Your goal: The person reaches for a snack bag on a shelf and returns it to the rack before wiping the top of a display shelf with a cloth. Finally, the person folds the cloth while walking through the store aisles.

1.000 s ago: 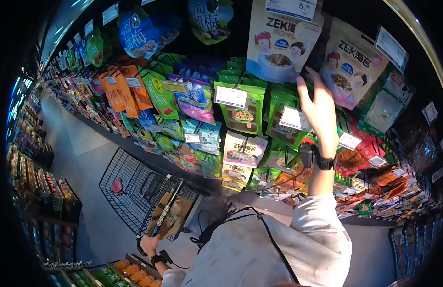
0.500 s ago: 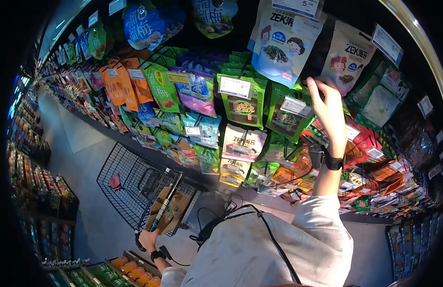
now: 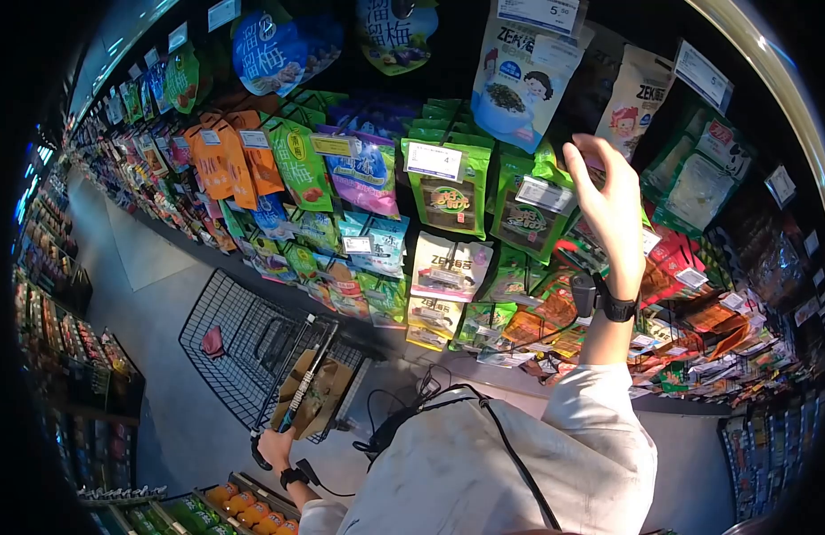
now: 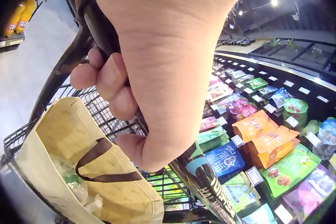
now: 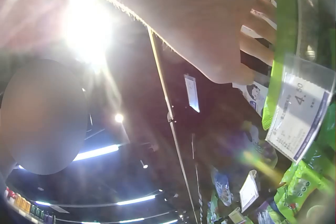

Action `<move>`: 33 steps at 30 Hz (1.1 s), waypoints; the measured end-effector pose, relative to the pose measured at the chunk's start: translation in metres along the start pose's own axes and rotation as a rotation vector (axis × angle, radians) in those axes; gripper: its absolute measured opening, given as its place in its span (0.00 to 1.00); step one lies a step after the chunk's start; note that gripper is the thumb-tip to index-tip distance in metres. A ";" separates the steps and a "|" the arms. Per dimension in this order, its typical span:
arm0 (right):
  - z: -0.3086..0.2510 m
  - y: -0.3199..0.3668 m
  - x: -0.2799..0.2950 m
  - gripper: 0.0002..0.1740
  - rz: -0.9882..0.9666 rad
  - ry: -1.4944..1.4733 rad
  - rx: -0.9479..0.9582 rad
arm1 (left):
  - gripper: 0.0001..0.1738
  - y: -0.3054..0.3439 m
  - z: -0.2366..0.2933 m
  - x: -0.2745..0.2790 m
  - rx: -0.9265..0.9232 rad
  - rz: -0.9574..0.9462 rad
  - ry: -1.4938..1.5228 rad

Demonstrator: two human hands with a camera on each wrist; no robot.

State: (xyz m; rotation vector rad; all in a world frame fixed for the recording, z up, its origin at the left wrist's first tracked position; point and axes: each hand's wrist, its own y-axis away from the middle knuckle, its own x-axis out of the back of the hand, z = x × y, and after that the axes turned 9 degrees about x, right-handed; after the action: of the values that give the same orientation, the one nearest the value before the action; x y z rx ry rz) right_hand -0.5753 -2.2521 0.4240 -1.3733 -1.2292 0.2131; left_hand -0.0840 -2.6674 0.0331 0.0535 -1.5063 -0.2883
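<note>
Cart handle (image 4: 211, 190) — in left hand (image 4: 160, 87)

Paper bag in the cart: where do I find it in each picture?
Head: bag low, left of centre, beside the handle.
Left wrist: bag at lower left, by the same handle.
Right wrist: not in it.
Landmark: the handle, shared by head and left wrist only.

Looks down from the head over cart (image 3: 252, 374) and orange packets (image 3: 243, 169). From left wrist, closely shares both; from right, faces ceiling lights (image 5: 97, 153).
</note>
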 end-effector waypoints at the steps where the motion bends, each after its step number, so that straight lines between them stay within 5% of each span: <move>1: -0.002 -0.006 0.000 0.22 0.002 -0.011 -0.001 | 0.33 0.000 0.000 -0.001 -0.001 0.005 0.001; 11: 0.026 -0.054 -0.020 0.24 -0.267 -0.382 -0.094 | 0.34 0.004 0.002 0.003 -0.005 0.002 0.005; 20: 0.046 -0.061 -0.040 0.14 -0.213 -0.694 -0.142 | 0.35 0.007 0.003 0.008 -0.019 0.016 0.018; 23: 0.019 -0.058 -0.025 0.15 -0.217 -0.839 -0.370 | 0.35 0.010 0.004 0.012 -0.020 0.002 0.032; 33: 0.027 -0.072 -0.042 0.26 -0.087 -0.706 -0.355 | 0.35 0.004 -0.002 0.000 -0.015 0.022 0.026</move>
State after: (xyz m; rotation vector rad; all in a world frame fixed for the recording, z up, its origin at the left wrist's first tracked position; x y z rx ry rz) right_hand -0.6505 -2.2864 0.4529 -1.6037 -1.9809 0.4608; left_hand -0.0811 -2.6642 0.0338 0.0283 -1.4776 -0.2806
